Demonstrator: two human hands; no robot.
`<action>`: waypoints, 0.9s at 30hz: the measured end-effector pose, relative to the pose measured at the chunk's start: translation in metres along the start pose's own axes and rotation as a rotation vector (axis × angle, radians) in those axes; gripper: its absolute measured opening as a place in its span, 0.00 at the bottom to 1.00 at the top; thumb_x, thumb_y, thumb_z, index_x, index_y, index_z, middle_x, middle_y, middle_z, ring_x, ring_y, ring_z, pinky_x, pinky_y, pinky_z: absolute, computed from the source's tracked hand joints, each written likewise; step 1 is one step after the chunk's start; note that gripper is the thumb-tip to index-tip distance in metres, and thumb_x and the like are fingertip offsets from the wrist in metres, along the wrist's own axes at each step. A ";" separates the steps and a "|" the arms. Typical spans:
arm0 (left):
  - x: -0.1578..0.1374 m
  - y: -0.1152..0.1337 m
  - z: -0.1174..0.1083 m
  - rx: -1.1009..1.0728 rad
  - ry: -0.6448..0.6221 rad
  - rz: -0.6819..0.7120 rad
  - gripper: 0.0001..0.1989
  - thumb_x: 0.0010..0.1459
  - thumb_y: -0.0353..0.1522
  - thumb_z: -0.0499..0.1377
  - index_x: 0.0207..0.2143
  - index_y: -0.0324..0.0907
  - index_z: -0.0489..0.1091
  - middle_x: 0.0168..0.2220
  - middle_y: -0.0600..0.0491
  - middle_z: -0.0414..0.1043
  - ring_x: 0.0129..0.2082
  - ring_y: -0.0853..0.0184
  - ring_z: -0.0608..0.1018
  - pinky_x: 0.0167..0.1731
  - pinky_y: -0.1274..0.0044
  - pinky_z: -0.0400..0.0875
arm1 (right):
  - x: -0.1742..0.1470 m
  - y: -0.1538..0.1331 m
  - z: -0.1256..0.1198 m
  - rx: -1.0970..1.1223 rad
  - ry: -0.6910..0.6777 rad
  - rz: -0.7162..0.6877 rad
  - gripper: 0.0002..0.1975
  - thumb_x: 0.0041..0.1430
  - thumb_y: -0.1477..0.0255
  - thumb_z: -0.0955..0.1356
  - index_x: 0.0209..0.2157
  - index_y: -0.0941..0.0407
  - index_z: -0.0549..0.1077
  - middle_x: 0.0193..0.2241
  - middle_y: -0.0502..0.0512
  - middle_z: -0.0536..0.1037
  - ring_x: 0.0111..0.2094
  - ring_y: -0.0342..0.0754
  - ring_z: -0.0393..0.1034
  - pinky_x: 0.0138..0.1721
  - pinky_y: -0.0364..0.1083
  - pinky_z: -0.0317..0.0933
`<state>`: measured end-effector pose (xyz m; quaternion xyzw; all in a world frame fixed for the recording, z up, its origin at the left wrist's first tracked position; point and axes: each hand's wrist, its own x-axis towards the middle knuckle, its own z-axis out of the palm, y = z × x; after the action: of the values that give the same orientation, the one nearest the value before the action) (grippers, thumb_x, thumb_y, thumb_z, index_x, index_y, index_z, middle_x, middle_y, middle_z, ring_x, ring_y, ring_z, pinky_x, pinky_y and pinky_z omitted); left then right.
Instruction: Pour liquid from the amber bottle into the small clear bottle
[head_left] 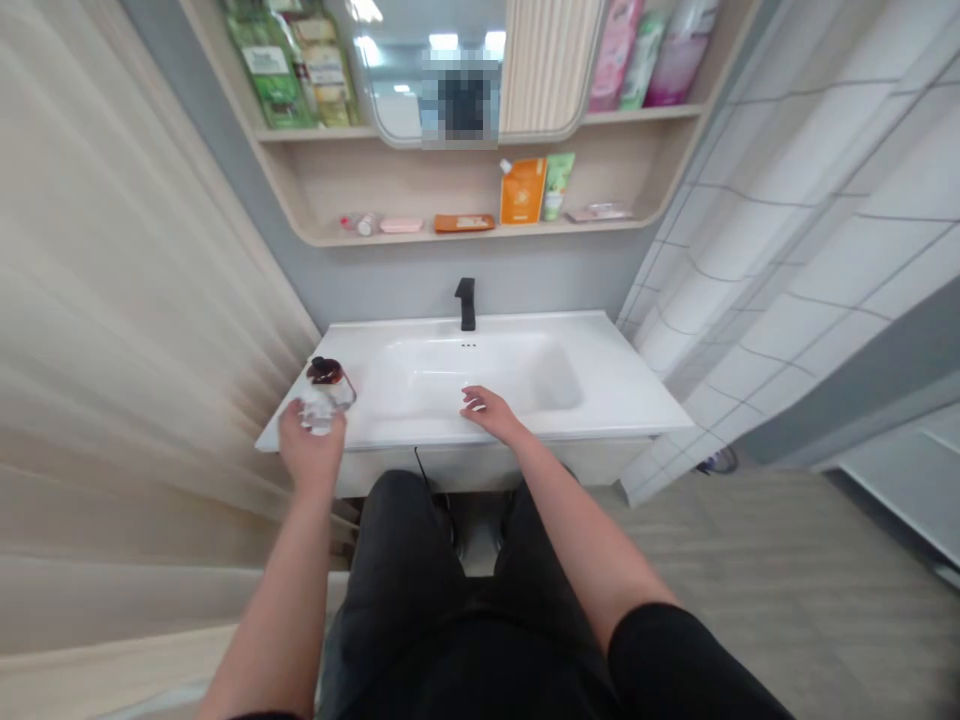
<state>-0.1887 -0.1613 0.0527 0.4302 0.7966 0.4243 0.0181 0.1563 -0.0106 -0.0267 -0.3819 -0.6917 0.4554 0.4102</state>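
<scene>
My left hand (309,452) is at the left end of the white washbasin counter, its thumb and fingers closed around a small clear container (318,412). The container looks like a cup, but its exact kind is blurred. Right behind it on the counter stands a dark brown bottle (325,372) with a black top and a pale label. Over the front of the sink basin (555,375) hovers my right hand (487,412), fingers loosely curled and apart, with nothing in it.
A black faucet (466,305) rises behind the basin. Above, a wall shelf (420,238) carries an orange pouch (523,192), a green tube (556,187) and several bottles beside a mirror (397,105). A beige curtain (150,300) hangs at left, a tiled-pattern curtain (772,230) at right.
</scene>
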 end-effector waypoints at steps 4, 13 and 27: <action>-0.029 0.051 0.062 -0.302 -0.107 0.229 0.35 0.58 0.42 0.72 0.65 0.45 0.69 0.60 0.41 0.78 0.54 0.53 0.84 0.54 0.64 0.82 | -0.005 -0.005 0.002 -0.011 -0.036 -0.008 0.36 0.52 0.65 0.80 0.63 0.48 0.75 0.55 0.59 0.80 0.48 0.52 0.79 0.47 0.52 0.76; -0.053 0.118 0.164 -0.572 -0.450 0.210 0.34 0.48 0.43 0.79 0.56 0.45 0.75 0.56 0.42 0.79 0.49 0.53 0.83 0.53 0.61 0.79 | -0.002 -0.014 -0.009 0.000 0.037 -0.077 0.44 0.49 0.62 0.82 0.66 0.50 0.67 0.58 0.61 0.78 0.55 0.58 0.77 0.56 0.57 0.74; -0.018 0.098 0.211 -1.077 -0.819 0.051 0.30 0.52 0.46 0.76 0.56 0.45 0.84 0.62 0.44 0.82 0.67 0.46 0.77 0.71 0.54 0.63 | 0.023 0.008 -0.012 0.013 0.005 0.009 0.35 0.44 0.67 0.82 0.53 0.51 0.71 0.52 0.55 0.80 0.49 0.54 0.77 0.58 0.58 0.72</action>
<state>-0.0286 -0.0080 -0.0205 0.5059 0.3923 0.5652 0.5203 0.1602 0.0168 -0.0257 -0.3833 -0.6860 0.4607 0.4125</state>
